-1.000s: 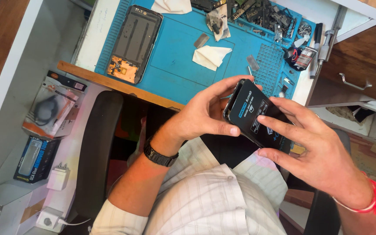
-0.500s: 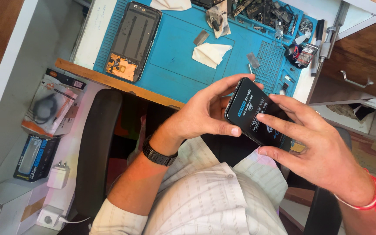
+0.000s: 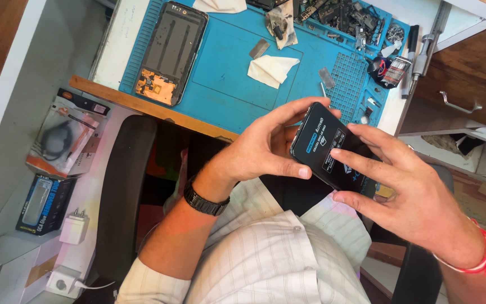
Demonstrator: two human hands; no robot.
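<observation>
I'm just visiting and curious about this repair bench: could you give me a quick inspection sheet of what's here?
Surface: blue work mat on a white desk.
Job's things: black phone screen part, stickers on it, held above the lap.
Clutter: opened phone frame, white cloth, small parts heap, glue tube.
Hands: left hand and right hand both grip the screen part with their fingers.
Cables: white cord at wall plug.
Surroundings: boxed goods on a side shelf, dark chair, wooden drawers.

Mat [image 3: 226,84] centre free; parts pile [image 3: 344,14] blocks far edge.
</observation>
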